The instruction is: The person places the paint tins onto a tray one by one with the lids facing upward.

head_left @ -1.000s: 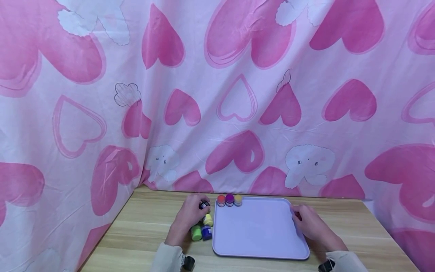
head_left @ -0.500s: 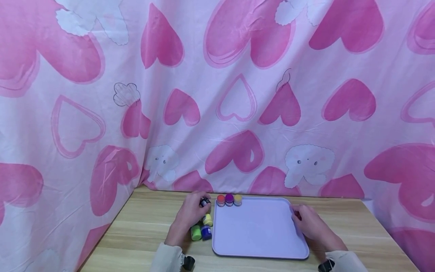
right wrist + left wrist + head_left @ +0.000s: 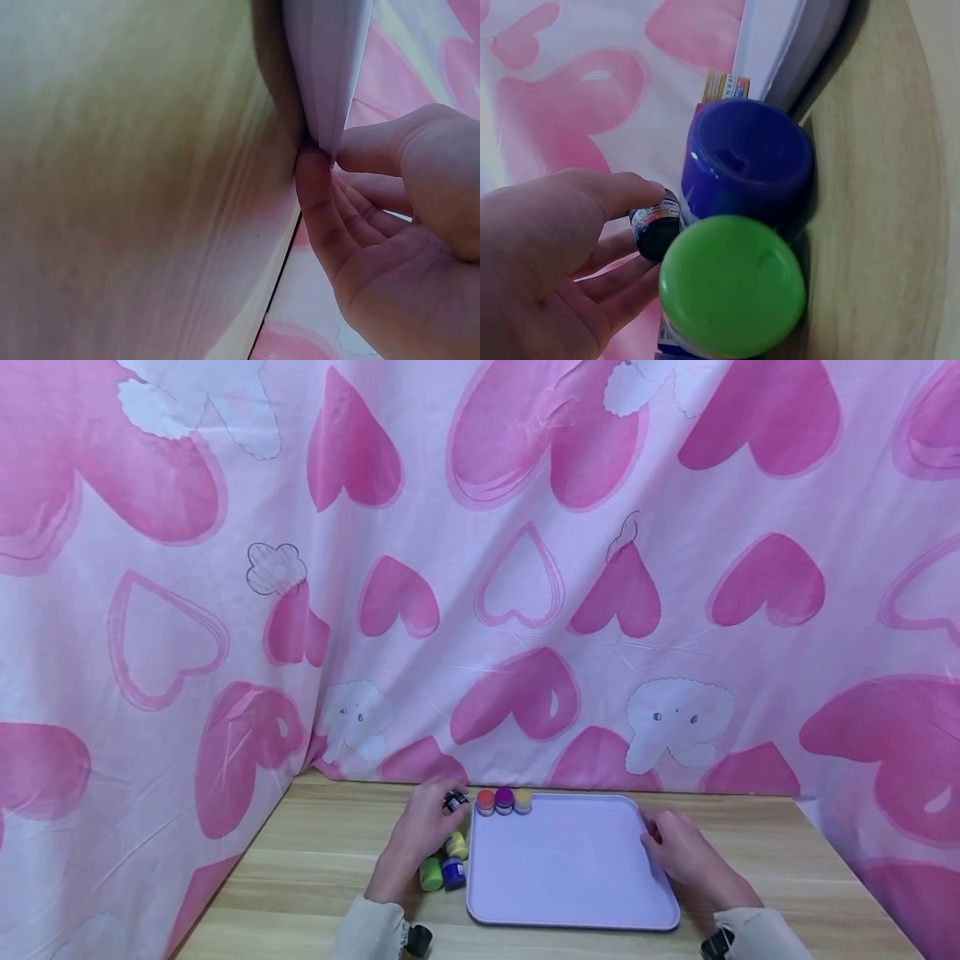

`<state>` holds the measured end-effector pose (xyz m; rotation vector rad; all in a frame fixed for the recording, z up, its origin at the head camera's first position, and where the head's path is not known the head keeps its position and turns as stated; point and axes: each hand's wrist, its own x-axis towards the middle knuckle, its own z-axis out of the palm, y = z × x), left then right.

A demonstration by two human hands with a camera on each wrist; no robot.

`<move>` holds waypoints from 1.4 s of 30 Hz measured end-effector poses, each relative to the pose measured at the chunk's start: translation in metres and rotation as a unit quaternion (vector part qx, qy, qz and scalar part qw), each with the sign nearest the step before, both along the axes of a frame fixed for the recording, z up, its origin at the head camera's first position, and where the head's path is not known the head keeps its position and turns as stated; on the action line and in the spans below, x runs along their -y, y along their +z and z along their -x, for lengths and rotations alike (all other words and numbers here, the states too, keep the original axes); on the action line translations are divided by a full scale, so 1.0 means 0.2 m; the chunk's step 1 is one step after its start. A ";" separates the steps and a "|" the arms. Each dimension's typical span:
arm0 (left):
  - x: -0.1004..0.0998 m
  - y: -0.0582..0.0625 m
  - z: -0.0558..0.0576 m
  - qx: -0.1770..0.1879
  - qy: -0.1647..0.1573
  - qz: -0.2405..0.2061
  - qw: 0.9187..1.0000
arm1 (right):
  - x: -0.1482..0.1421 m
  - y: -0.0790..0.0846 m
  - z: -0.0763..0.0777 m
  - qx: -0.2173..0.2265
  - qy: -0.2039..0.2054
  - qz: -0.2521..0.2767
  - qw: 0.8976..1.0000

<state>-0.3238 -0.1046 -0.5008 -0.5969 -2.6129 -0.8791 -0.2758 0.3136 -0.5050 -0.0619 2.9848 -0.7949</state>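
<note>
My left hand pinches a small black paint jar between thumb and fingers, just outside the tray's far left corner. In the left wrist view the black jar is tilted, its printed label showing. Near that hand a yellow jar, a green jar and a blue jar stand on the table beside the tray. On the lilac tray, an orange jar, a purple jar and a tan jar form a row. My right hand pinches the tray's right edge.
The wooden table extends left and right of the tray. A pink heart-patterned cloth hangs behind it and along the left side. The tray has a low raised rim.
My left hand has shifted slightly right with the black jar, which now sits closer to the tray's far left corner. The right hand keeps its grip on the tray edge.
</note>
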 end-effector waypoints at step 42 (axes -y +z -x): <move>-0.44 0.06 0.06 -0.051 -0.098 -0.074 0.991 | -0.01 0.00 0.02 0.045 -0.037 0.031 0.998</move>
